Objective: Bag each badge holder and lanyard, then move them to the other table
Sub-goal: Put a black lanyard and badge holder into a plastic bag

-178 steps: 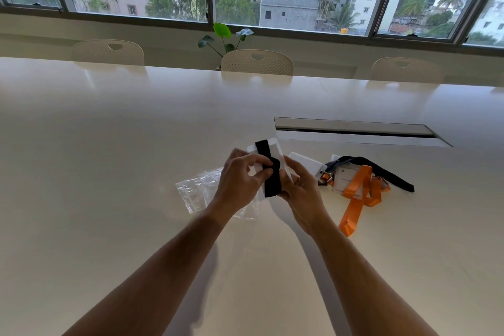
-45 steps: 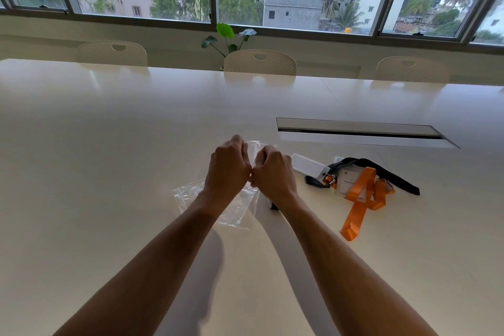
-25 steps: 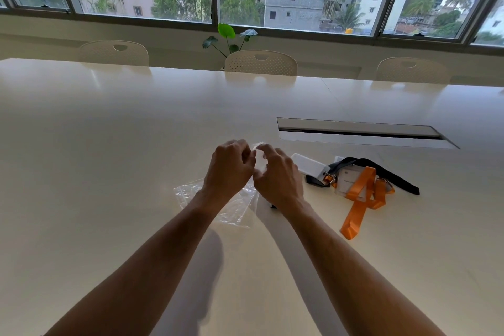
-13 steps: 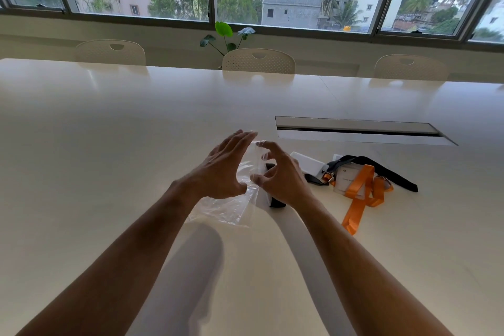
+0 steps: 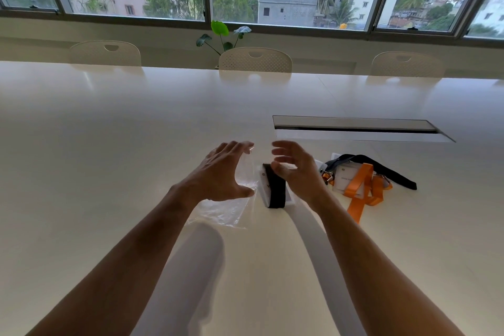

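A white badge holder wrapped in a black lanyard (image 5: 275, 191) lies on the white table (image 5: 136, 144) between my hands, apparently inside a clear bag. My right hand (image 5: 297, 172) hovers over it with fingers spread, the thumb close to its top edge. My left hand (image 5: 221, 174) is open with fingers straight, above a small heap of clear plastic bags (image 5: 223, 210). Neither hand grips anything.
To the right lies a pile of badge holders (image 5: 346, 177) with an orange lanyard (image 5: 362, 191) and a black lanyard (image 5: 392, 174). A cable slot (image 5: 354, 128) is set in the table behind it. Three chairs (image 5: 255, 60) and a plant (image 5: 221, 35) stand at the far side.
Both hands were closed together on the bag's top a second ago. They have since opened and drawn apart, leaving the wrapped badge holder lying on the table.
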